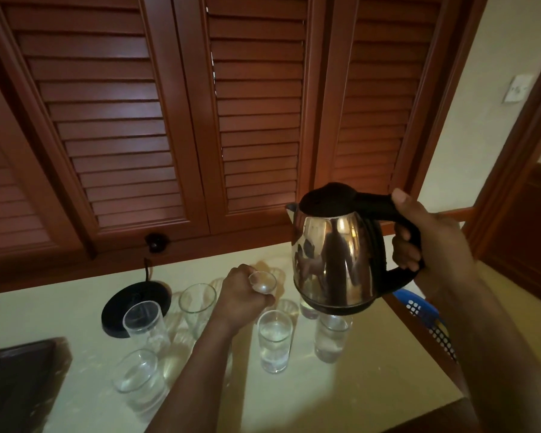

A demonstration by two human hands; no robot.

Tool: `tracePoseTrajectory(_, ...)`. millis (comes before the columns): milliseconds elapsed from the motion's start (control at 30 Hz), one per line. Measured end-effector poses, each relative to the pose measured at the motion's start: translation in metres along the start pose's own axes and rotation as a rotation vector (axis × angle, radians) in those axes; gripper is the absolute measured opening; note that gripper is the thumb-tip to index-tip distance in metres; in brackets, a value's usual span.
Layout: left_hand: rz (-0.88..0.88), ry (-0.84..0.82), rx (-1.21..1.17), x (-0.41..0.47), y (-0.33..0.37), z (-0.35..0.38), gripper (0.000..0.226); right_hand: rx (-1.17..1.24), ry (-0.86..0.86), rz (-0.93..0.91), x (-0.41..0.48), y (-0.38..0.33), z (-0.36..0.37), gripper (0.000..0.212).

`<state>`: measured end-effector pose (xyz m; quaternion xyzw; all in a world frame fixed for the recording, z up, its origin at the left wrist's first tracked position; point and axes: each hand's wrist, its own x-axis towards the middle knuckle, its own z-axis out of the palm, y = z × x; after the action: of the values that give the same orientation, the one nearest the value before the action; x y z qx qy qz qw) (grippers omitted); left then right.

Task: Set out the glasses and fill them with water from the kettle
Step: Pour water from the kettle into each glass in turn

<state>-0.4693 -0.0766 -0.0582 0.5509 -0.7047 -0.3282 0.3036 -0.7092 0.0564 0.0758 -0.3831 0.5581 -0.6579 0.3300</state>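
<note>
This looks like a room in a home or a guest room, not a full kitchen. Along the far side runs a row of reddish wooden louvred shutters (175,120), closed, with a matching sill below. A pale counter (341,395) stands against them, carrying drinking glasses (274,342), a steel electric kettle (334,260) and its black base (132,304), whose cord runs up to a plug (155,242) at the sill. On the right, a cream painted wall bears a white light switch (516,89) beside a dark wooden door frame (519,164). A blue plastic basket (428,320) sits just past the counter's right edge.
</note>
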Motion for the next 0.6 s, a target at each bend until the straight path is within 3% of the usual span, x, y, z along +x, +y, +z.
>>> tracePoseTrajectory(367,-0.063,-0.043,0.02,-0.002,0.0,-0.003,0.048,0.134,0.087,0.091,0.005,0.035,0.016,0.051)
tracePoseTrajectory(600,-0.08,-0.029,-0.242,-0.001,-0.001,-0.008,0.079,0.211,0.025,0.135,0.016,0.036,0.019,0.047)
